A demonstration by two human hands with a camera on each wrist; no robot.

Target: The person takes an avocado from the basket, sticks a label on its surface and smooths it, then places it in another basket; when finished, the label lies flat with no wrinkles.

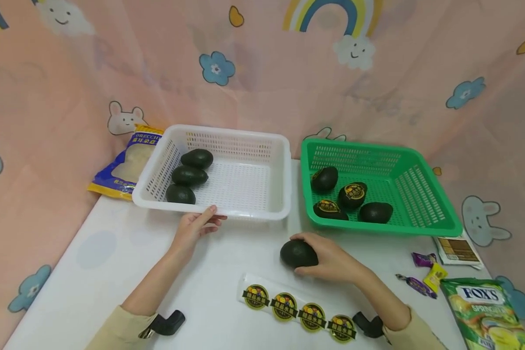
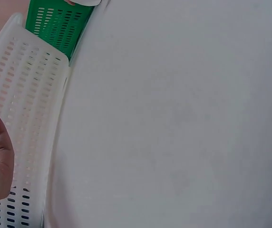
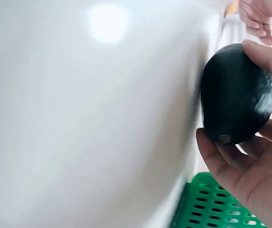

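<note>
Held avocado (image 1: 296,253): grasped in the right hand (image 1: 330,257), thumb and fingers curved about its sides, perhaps so that the upper skin is left accessible; located over the white table (image 1: 218,287), on the near side of the gap between the baskets; contact with the table cannot be told.
Left hand (image 1: 191,229): placed at the near rim of the white basket (image 1: 245,213); fingers loosely bent, nothing seen grasped; whether the rim is touched cannot be told.
White basket stock: three avocados (image 1: 189,176), grouped at left; no labels seen.
Green basket (image 1: 420,229) stock: four avocados, labels seen on three; probably kept apart for that reason.
Sticker strip (image 1: 283,306): four round labels, laid near, presumably for easy reach.
Sides: blue-and-yellow bag (image 1: 133,165) at far left, green Fox's bag (image 1: 485,306) at near right, both apparently set aside.
</note>
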